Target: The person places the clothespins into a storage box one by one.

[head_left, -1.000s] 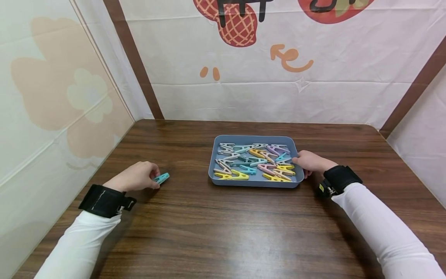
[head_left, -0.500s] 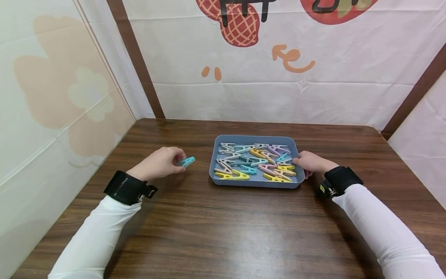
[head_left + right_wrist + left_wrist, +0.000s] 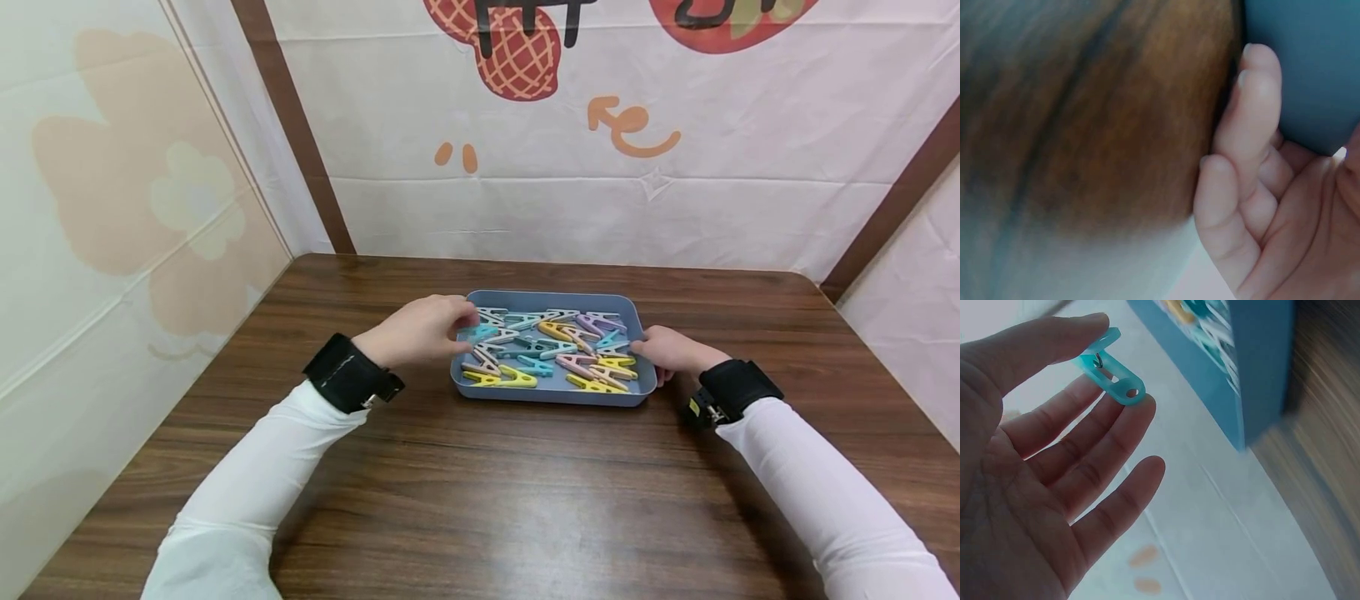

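A teal clothespin (image 3: 1124,385) is pinched between the thumb and fingertips of my left hand (image 3: 420,330), its metal spring showing in the left wrist view. In the head view this hand reaches over the left rim of a blue-grey tray (image 3: 551,399). Many pastel clothespins lie spread in the tray, among them a yellow clothespin (image 3: 517,377) and a purple clothespin (image 3: 591,322). At the tray's right end, my right hand (image 3: 673,347) grips the rim, thumb at the top edge and fingers (image 3: 1254,115) curled against the outer wall.
The tray stands on a dark wood-grain table (image 3: 525,500). A pale printed curtain (image 3: 375,125) hangs behind the table's far edge, and another fabric wall (image 3: 112,250) runs along the left side.
My left hand has carried the teal clothespin rightward and away from me, from the left of the table to over the tray's left end. The right hand has stayed at the tray.
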`<state>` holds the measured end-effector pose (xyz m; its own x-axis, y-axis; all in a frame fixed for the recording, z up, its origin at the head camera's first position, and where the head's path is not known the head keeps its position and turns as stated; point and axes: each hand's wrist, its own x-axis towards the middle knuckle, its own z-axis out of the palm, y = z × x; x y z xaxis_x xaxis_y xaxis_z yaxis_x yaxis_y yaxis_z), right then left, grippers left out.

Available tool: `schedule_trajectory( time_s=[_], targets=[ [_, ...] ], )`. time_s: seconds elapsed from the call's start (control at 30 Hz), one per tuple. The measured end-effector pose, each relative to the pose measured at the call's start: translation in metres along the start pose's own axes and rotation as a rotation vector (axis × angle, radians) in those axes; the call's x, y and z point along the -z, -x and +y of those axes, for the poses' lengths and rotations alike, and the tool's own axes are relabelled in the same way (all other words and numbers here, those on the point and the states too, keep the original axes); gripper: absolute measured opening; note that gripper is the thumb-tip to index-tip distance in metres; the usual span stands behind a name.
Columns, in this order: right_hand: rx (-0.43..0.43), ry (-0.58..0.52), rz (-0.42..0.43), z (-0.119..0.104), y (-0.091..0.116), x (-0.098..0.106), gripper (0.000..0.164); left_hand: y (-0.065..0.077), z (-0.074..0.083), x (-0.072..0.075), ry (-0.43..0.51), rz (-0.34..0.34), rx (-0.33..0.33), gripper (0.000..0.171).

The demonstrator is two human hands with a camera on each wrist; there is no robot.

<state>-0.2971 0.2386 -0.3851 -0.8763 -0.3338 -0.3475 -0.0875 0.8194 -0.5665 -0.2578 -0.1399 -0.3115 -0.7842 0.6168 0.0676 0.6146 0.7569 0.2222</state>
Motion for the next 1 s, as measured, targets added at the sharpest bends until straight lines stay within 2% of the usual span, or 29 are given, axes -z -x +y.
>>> schedule_trajectory(
  time_s=[0.2,0.5,0.8,1.0],
  targets=[
    [-0.004,0.002,-0.005,0.0,0.001,0.0,0.03,-0.024,0.028,-0.009,-0.042,-0.101,-0.123,0.026],
    [0.009,-0.002,0.007,0.0,0.002,0.0,0.03,-0.053,0.056,-0.029,-0.104,-0.236,-0.189,0.028],
    [0.014,-0.008,0.009,0.003,0.001,0.0,0.031,-0.072,0.075,-0.043,-0.132,-0.332,-0.267,0.023],
    [0.01,-0.01,0.005,0.002,0.001,0.0,0.031,-0.079,0.078,-0.045,-0.118,-0.377,-0.273,0.023]
  ],
)
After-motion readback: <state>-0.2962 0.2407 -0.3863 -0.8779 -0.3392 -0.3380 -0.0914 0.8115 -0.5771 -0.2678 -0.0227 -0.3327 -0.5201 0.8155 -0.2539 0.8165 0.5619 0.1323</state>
